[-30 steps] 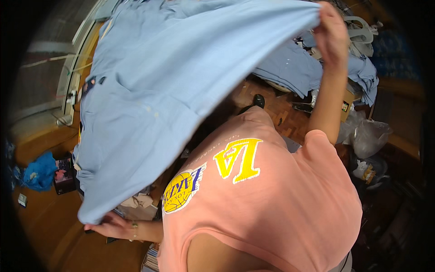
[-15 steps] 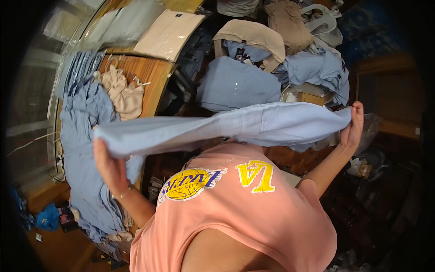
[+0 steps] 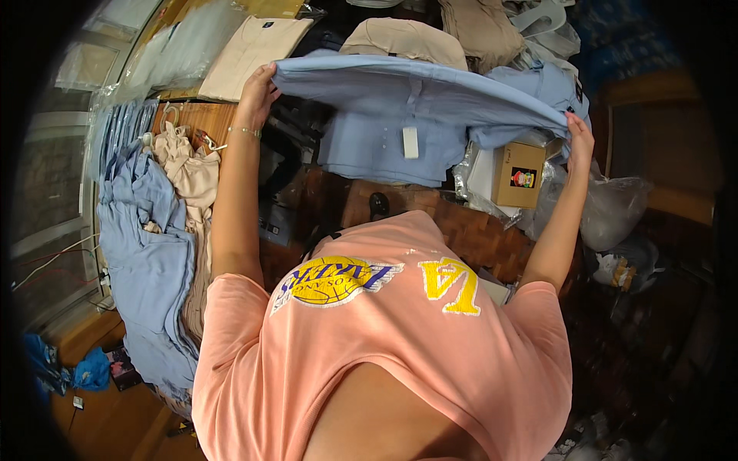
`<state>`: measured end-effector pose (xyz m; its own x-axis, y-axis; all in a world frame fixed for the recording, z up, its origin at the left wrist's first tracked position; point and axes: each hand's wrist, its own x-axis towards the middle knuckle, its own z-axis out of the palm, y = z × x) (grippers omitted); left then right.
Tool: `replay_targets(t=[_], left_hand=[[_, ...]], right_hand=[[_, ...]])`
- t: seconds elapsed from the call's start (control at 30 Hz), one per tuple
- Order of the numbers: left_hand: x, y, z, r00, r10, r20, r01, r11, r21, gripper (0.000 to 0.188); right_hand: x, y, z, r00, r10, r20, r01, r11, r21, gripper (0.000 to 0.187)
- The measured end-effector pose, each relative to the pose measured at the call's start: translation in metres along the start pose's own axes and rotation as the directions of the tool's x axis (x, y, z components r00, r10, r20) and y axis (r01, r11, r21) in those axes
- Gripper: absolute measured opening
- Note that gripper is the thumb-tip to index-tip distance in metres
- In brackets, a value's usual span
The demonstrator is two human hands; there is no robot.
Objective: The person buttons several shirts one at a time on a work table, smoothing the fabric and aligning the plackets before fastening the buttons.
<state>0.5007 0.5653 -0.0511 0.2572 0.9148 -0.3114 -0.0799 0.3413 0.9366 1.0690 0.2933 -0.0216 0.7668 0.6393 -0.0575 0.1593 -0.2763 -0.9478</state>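
Observation:
A light blue garment [image 3: 430, 92] is stretched out in the air between my hands, at arm's length. My left hand [image 3: 260, 91] is closed on its left end, and my right hand [image 3: 580, 138] pinches its right end. Its middle sags in folds, so I cannot make out the exact cut. Beyond and below it lies a folded light blue garment with buttons [image 3: 361, 150], partly hidden by the held cloth. A small white rectangle [image 3: 410, 143] shows in front of those folds; whether it hangs or lies there I cannot tell.
Blue and beige garments [image 3: 150, 253] hang along the left. A folded beige garment [image 3: 257, 58] lies on a wooden surface at the far left, and a beige heap [image 3: 403, 38] sits at the back. A cardboard box [image 3: 516, 175] and clear plastic bags [image 3: 615, 207] are on the right.
Both hands have moved away from my body, the left one also to the right, carrying the blue garment up and forward. The cardboard box and the floor below now show more.

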Motion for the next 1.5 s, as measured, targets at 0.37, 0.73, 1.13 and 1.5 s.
replay_targets(t=[0.37,0.73,1.13,1.5], left_hand=[[-0.074,-0.178,-0.056,0.840,-0.391,-0.377,0.479,0.860,0.175,0.063],[-0.279,-0.142,-0.080,0.876,-0.439,-0.201,0.476,0.852,0.219,0.053],[-0.570,-0.004,-0.225,0.741,0.278,-0.611,-0.045,0.928,0.369,0.032],[-0.650,-0.096,-0.357,0.392,0.652,-0.649,0.441,0.486,0.755,0.014]], right_hand=[[-0.060,0.265,0.041,0.931,0.201,0.306,-0.063,0.911,-0.407,0.019],[-0.078,0.186,0.250,0.735,0.314,0.602,-0.091,0.924,-0.371,0.023],[-0.482,-0.162,0.469,-0.070,-0.452,0.889,0.206,0.866,0.456,0.018],[-0.665,-0.170,0.524,-0.399,-0.702,0.590,0.645,0.244,0.725,0.011]])
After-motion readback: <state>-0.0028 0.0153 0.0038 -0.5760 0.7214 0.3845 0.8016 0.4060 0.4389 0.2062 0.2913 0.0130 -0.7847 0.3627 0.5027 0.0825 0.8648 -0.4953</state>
